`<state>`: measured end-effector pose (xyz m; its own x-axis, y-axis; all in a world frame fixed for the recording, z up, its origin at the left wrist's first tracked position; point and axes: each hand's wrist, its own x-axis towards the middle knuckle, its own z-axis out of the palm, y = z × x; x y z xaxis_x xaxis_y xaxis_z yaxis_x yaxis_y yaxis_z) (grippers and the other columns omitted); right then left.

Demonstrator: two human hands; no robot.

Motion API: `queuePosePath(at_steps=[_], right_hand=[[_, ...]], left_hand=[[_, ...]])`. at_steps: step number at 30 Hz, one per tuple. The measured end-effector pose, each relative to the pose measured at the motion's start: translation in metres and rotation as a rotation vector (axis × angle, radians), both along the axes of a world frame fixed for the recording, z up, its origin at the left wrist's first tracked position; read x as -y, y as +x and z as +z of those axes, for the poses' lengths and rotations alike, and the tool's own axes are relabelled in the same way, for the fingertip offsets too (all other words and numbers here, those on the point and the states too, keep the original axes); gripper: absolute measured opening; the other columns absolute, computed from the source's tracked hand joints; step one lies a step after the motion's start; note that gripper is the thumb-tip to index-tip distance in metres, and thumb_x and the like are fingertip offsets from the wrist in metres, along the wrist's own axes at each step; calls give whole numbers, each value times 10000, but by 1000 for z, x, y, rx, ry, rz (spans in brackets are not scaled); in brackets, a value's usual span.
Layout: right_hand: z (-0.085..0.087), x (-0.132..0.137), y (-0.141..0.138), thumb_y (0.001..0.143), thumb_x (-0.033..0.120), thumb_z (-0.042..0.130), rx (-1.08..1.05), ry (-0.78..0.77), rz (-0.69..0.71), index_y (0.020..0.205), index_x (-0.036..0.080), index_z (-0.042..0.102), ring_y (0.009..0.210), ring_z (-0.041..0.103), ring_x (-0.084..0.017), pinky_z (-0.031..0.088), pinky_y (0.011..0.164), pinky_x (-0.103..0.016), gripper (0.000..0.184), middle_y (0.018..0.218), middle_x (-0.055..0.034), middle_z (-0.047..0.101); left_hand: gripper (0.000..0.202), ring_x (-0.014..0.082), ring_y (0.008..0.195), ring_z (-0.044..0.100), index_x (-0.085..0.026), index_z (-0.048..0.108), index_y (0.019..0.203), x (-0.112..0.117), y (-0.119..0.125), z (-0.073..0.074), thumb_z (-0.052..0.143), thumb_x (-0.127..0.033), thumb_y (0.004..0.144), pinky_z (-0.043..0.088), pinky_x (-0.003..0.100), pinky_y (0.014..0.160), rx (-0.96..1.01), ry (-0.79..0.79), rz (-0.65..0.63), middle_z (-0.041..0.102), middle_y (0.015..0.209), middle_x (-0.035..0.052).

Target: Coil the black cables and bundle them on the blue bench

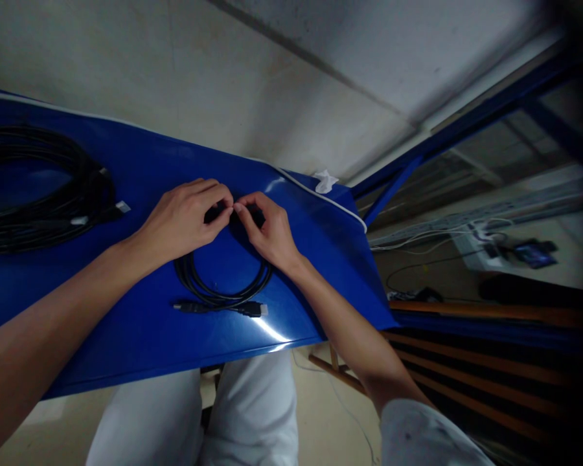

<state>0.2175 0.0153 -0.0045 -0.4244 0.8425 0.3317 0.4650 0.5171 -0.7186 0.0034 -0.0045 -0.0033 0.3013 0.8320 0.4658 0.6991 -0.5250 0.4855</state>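
Observation:
A small coil of black cable (223,301) lies on the blue table (140,336). Its two plugs, one of which looks like an HDMI plug (255,309), point away to either side at the coil's near edge. Over the far side of the coil, my left hand (187,213) is closed in a pinch. Facing it, my right hand (273,233) pinches too, and the fingertips of both hands nearly meet. Whatever sits between the fingertips is too small to make out. The far part of the coil is hidden behind the hands.
A larger bundle of black cables (78,168) with light-tipped plugs lies on the left. Along the table's far edge runs a white cable (315,192), near a crumpled white tissue (325,182). The wall (214,84) stands behind; a slatted wooden piece (476,375) is at right.

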Motion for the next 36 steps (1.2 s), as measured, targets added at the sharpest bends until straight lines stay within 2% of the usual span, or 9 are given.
queuePosePath(at_steps=[10, 16, 25, 36], right_hand=[[-3, -2, 1, 1143, 553, 539, -1, 1, 22, 1071, 223, 682, 963, 667, -210, 518, 944, -368, 367, 1058, -68, 746], [-4, -2, 1, 1147, 554, 528, -12, 29, 45, 1060, 217, 685, 959, 671, -208, 521, 936, -363, 382, 1055, -72, 747], [-2, -1, 0, 1089, 680, 584, 13, -3, 29, 1064, 231, 703, 974, 676, -218, 536, 938, -369, 466, 1061, -66, 749], [-6, -2, 1, 1121, 552, 583, -4, -7, 31, 1096, 225, 705, 998, 685, -223, 545, 961, -379, 350, 1087, -74, 759]], left_hand=[[109, 269, 997, 764, -285, 727, 1036, -1, 0, -2, 626, -317, 1008, 606, 393, 874, 4, -25, 34, 802, 1027, 40], [152, 277, 1024, 772, -280, 757, 1077, -2, 0, -3, 628, -326, 1011, 611, 417, 937, 13, -30, 10, 809, 1079, 52], [165, 292, 1017, 757, -294, 764, 1022, -4, -2, -5, 602, -317, 1016, 607, 440, 927, 1, -19, 11, 801, 1043, 51], [160, 297, 1017, 760, -277, 752, 1034, -2, -1, -4, 612, -355, 1038, 616, 432, 890, -18, -18, 42, 812, 1044, 63]])
